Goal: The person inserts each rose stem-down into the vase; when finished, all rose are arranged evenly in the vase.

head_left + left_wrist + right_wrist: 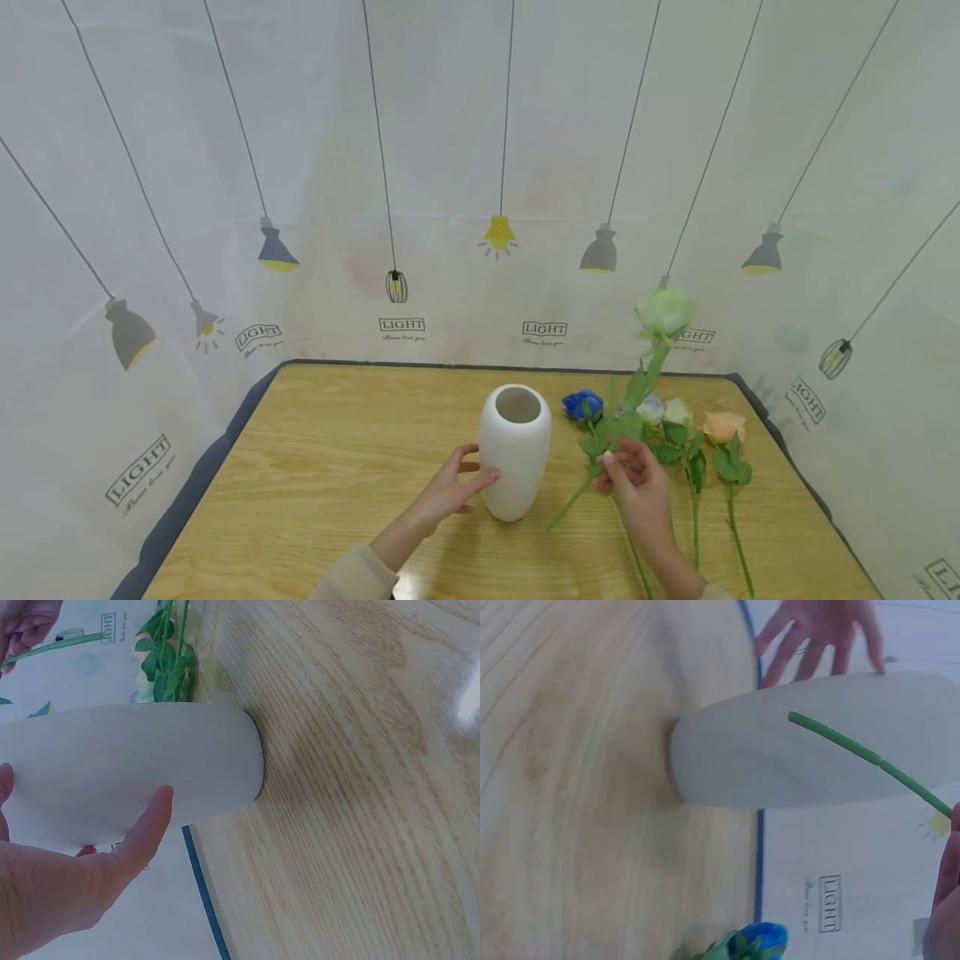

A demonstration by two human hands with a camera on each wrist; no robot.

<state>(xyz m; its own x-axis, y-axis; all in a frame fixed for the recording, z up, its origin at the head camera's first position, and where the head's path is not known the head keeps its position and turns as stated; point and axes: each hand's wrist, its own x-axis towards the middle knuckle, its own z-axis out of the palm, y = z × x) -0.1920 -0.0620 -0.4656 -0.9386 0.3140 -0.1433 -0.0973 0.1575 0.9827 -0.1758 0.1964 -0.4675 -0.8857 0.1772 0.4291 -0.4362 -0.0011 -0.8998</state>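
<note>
A white vase (pixel 514 467) stands upright on the wooden table. On its left side rests my left hand (pixel 450 492), fingers spread and the thumb lying against the near face, as the left wrist view (pixel 75 885) also shows. To the right of the vase, my right hand (pixel 637 487) pinches the stem of a pale green-white rose (pixel 666 312). The bloom points up and away, and the cut stem end (pixel 840 740) slants down toward the vase, apart from its mouth. My right hand is mostly outside the right wrist view.
A blue rose (pixel 583 405) lies right of the vase. Farther right on the table lie a cream rose (pixel 678 413), a pale bluish flower (pixel 651 409) and a peach rose (pixel 724 427), with stems toward the near edge. A printed backdrop (pixel 450 167) surrounds the table (pixel 322 467).
</note>
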